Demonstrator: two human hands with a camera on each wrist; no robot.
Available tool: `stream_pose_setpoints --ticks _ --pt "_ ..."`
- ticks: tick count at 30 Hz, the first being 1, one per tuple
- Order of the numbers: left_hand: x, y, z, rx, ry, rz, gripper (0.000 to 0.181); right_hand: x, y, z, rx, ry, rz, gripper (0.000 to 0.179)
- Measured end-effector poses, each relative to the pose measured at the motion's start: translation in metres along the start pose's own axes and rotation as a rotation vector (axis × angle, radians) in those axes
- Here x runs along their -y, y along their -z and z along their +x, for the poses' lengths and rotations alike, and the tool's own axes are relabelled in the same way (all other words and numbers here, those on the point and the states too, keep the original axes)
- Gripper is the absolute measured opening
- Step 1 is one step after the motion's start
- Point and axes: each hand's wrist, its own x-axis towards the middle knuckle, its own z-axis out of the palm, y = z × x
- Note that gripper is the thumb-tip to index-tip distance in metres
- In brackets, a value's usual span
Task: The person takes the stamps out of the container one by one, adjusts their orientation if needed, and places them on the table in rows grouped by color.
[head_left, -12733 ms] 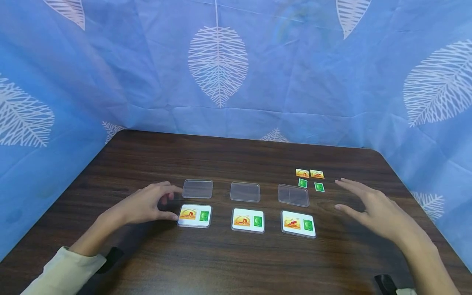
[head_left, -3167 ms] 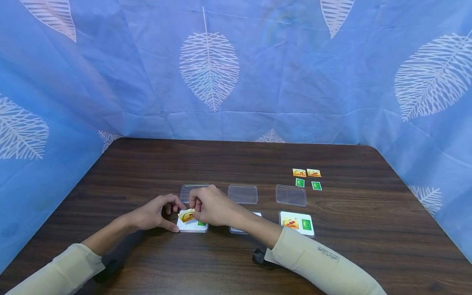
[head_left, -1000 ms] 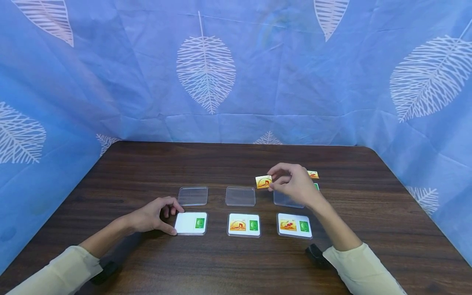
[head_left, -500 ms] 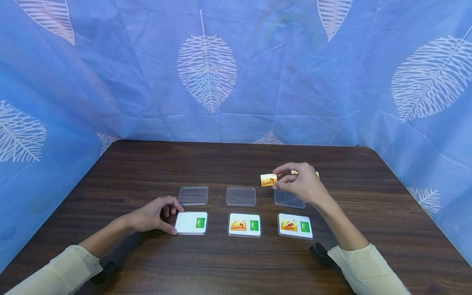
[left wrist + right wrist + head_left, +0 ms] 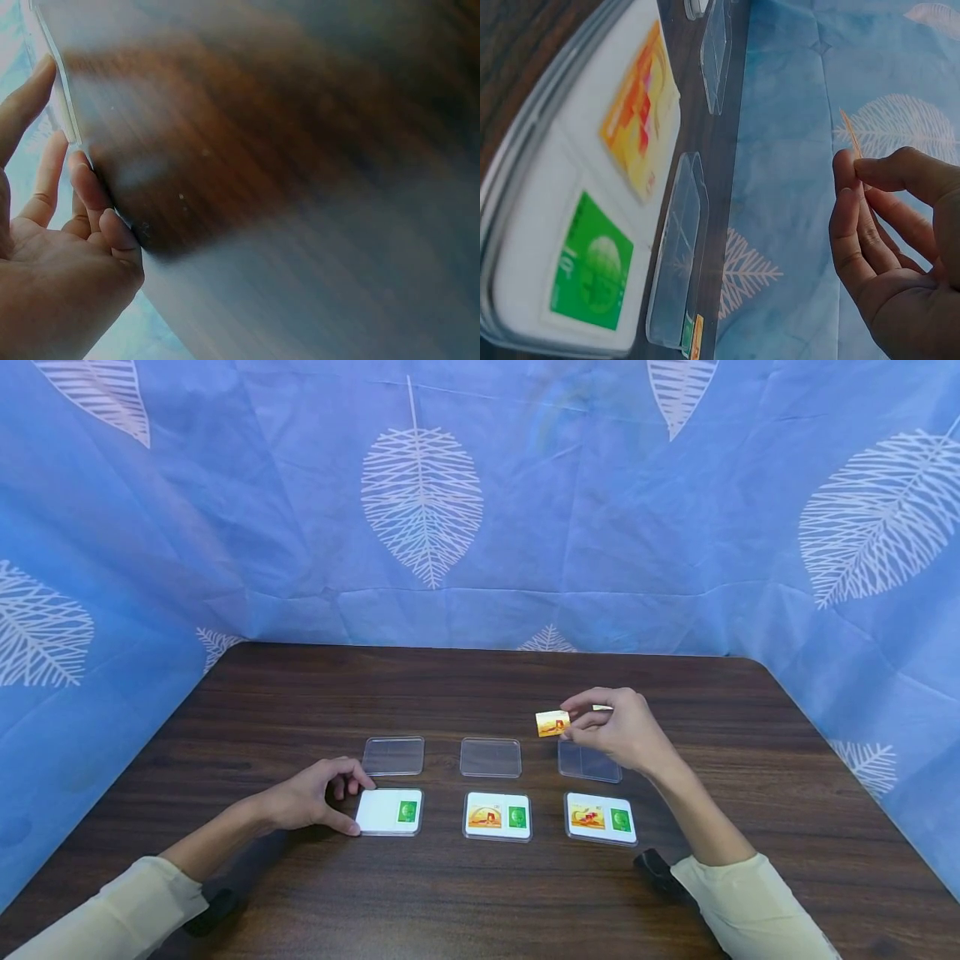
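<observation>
In the head view my right hand (image 5: 618, 727) is raised over the back right of the table, pinching a small yellow-orange stamp (image 5: 552, 723) between thumb and fingertips. The right wrist view shows that stamp (image 5: 850, 133) edge-on. My left hand (image 5: 318, 793) holds the left side of a clear flat case (image 5: 375, 814), thumb at the near corner and forefinger at the far one. That case has a white insert bearing one green stamp (image 5: 407, 812) on its right half; the left half is bare white. In the left wrist view, fingers (image 5: 34, 101) touch the case's edge.
Two more cases, the middle one (image 5: 497, 833) and the right one (image 5: 601, 833), each bear a yellow and a green stamp. Behind stand three transparent lids (image 5: 393, 756). Other loose stamps (image 5: 602, 707) lie at the back right, mostly hidden by my right hand.
The yellow stamp lay on the left case, was lifted off by my right hand, and is carried to the back right, drifting slightly right lately. My left hand stays at the case.
</observation>
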Motion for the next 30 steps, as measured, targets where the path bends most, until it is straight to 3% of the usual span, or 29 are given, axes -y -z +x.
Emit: stream_pose_setpoints --ticks 13,30 --pt "0.0 0.0 -0.001 0.003 -0.003 -0.002 0.043 -0.007 0.011 -0.003 0.005 0.008 -0.025 0.029" --pt "-0.001 0.0 -0.001 0.002 -0.016 -0.014 0.043 -0.012 0.026 -0.005 -0.048 0.026 -0.047 0.027"
